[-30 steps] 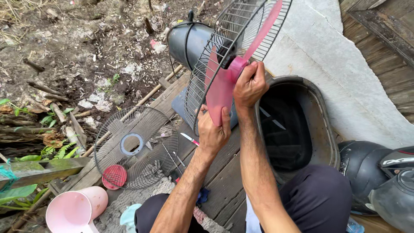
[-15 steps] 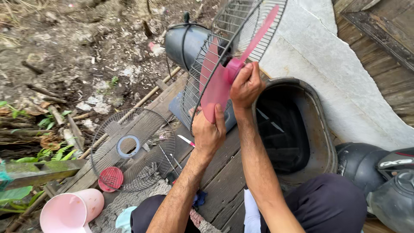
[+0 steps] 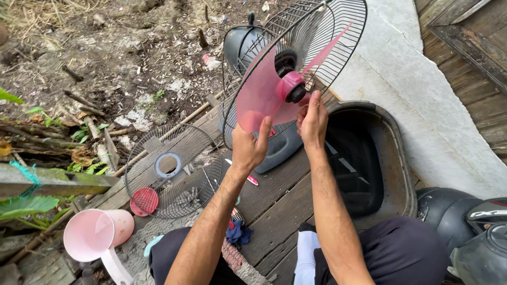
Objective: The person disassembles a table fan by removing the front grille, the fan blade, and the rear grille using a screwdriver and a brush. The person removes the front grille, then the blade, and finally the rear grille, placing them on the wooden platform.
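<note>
A translucent pink fan blade (image 3: 261,100) sits on its hub (image 3: 294,91) in front of the round wire rear grille (image 3: 317,37) of a dark grey fan (image 3: 280,150). My left hand (image 3: 251,146) grips the lower edge of one blade. My right hand (image 3: 312,120) is just below the hub, fingers pointing up and pinching the blade's root beside the dark hub cap. The fan head leans back above wooden boards (image 3: 274,195).
The loose front grille (image 3: 171,171) lies on the boards at the left, with a red round cap (image 3: 144,201) and a pink scoop (image 3: 95,235) near it. A pink-handled screwdriver (image 3: 247,178) lies under my left arm. A black tub (image 3: 364,158) and a dark helmet (image 3: 449,214) are at the right.
My right hand has slid from the top of the hub to just beneath it. My left hand has risen onto the blade's lower edge. The blade has turned.
</note>
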